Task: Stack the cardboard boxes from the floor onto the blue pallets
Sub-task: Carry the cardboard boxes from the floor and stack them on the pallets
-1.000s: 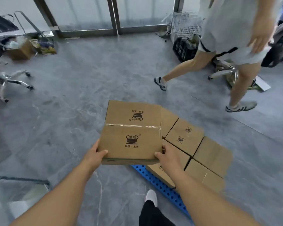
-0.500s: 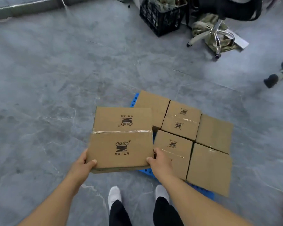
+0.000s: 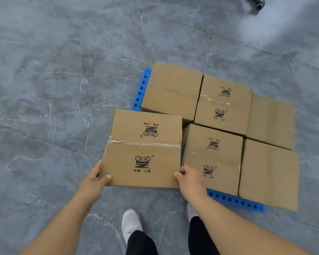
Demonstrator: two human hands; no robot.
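Both hands are on the taped cardboard box [image 3: 143, 149], carried out in front of the body. The left hand [image 3: 94, 183] grips its near left corner, thumb lying flat on the top face and fingers tucked out of sight underneath. The right hand [image 3: 190, 178] clamps the near right corner, fingers curled over the edge. The box sits level in the grip, printed logo facing up, tape running across its middle.

Its right edge runs just beside the five boxes already on the blue pallet [image 3: 234, 200]; whether it touches them cannot be told. Those five fill most of the deck: a plain one at the far left [image 3: 172, 91], a logo box next to it [image 3: 223, 104], a plain one at the far right [image 3: 271, 120], then a logo box in the near row [image 3: 213, 158] and a plain one at the near right [image 3: 269, 173], which overhangs the pallet's front edge. Only the perforated blue rim shows, along the front and at the far left corner.

Open grey tiled floor [image 3: 53, 89] spreads to the left and beyond the pallet. White shoes [image 3: 131, 223] stand close to the pallet's near edge.
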